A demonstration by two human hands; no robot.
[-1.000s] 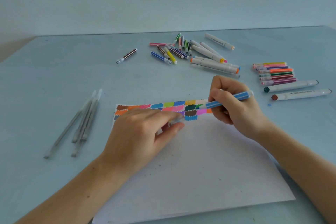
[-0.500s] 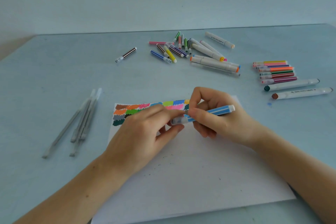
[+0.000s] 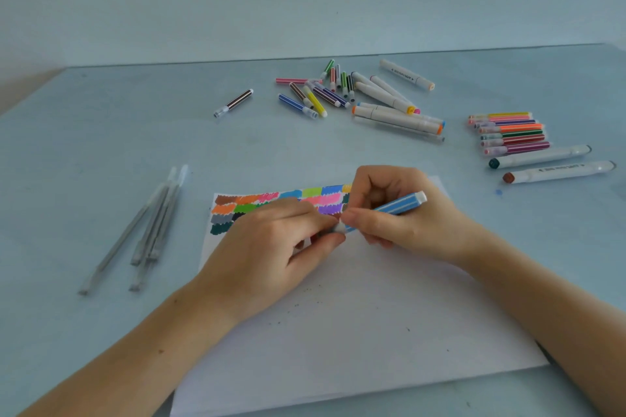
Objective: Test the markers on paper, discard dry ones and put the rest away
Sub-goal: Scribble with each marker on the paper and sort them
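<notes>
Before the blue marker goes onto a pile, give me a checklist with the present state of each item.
1. Blue marker held firmly by the right hand: ok.
2. Cap fully seated under the left hand: cannot tell, fingers hide the joint.
3. Blue test swatch visible on the paper: ok, blue patches show in the rows.
4. Neat row of markers at right within reach: ok.
5. Loose pile kept apart from that row: ok.

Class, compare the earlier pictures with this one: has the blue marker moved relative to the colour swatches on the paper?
Yes. The blue marker has come down and left, off the swatches' right end toward the left hand.
</notes>
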